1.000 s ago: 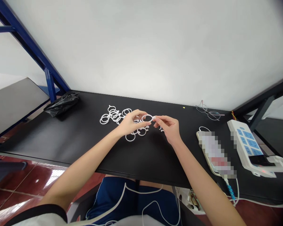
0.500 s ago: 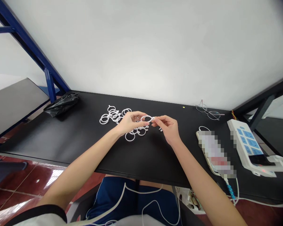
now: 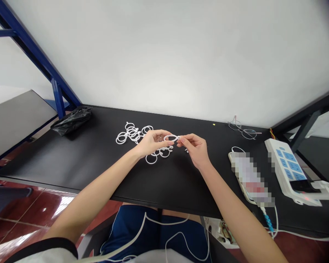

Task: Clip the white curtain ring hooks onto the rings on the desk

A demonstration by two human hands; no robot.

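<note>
Both my hands meet above the middle of the black table [image 3: 71, 160]. My left hand [image 3: 152, 142] pinches a white plastic ring [image 3: 171, 138] by its left side. My right hand [image 3: 195, 148] pinches the same ring at its right end, fingers closed. Below and behind the hands lies a loose pile of several white rings [image 3: 131, 133] on the tabletop, some of them hidden by my left hand.
A crumpled black bag [image 3: 71, 120] lies at the table's back left. Eyeglasses [image 3: 242, 130] rest at the back right. A phone on a cable [image 3: 249, 177] and a white power strip [image 3: 289, 171] lie to the right. Blue metal frame bars [image 3: 44, 69] rise at the left.
The held ring has tipped a little flatter between my fingers; both hands stay almost in place.
</note>
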